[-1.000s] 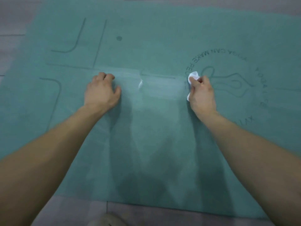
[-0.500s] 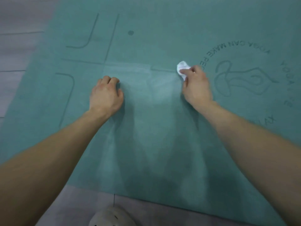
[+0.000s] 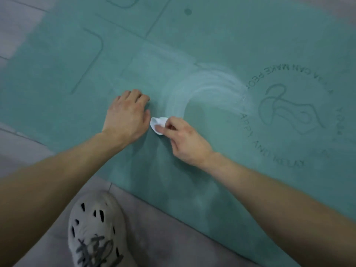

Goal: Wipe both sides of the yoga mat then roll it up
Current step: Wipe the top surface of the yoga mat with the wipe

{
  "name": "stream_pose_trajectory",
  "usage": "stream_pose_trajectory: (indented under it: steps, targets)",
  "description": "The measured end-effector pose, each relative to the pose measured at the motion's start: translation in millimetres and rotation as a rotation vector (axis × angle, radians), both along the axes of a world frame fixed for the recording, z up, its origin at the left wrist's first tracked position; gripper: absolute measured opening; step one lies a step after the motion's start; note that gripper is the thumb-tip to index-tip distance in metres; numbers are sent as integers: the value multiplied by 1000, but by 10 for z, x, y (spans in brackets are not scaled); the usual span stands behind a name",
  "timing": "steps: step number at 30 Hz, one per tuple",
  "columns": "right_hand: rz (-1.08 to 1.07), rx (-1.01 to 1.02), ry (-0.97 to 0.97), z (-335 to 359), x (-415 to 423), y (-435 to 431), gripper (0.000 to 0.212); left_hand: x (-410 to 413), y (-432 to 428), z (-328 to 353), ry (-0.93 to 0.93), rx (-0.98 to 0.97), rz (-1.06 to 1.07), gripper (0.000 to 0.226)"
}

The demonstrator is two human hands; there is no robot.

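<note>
Teal yoga mat (image 3: 231,35): flat, hands near its front edge.
Left hand (image 3: 127,117): your bent fingers (image 3: 134,95) press it, holding nothing.
Right hand (image 3: 185,139): you pinch the white tissue (image 3: 158,124).

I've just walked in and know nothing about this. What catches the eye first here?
A big teal mat fills most of the view, with a pale curved streak arcing across its middle. At the streak's lower end the right hand pinches a small white wipe, close beside the left hand, which rests on the mat. A grey holed shoe stands on the floor at bottom left.
</note>
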State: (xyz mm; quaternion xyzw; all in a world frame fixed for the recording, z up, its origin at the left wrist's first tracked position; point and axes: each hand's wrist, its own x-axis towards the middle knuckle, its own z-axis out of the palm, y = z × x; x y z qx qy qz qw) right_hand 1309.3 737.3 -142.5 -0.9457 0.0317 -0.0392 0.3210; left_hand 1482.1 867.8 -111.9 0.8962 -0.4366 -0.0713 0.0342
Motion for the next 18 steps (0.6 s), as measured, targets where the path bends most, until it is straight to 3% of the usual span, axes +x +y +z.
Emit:
stream_pose_trajectory:
  steps: [3,7,10,12,15,18]
  targets:
    - [134,-46,4,-6,-401,-451,55,-413,133,51,24,44,-18,37]
    - [-379,-147,50,28,-253,-1424,39,-856,280,128,50,72,-6,39]
    - [-532,-91,43,19,-172,-1253,40,-1126,406,104,45,98,22,38]
    - [-391,-44,16,-6,-294,-763,37,-1265,483,84,57,130,46,39]
    - [146,-11,21,25,-720,-90,46,-1364,584,77,101,131,67,45]
    - [536,-84,53,62,-914,-143,60,-1441,661,80,153,110,77,50]
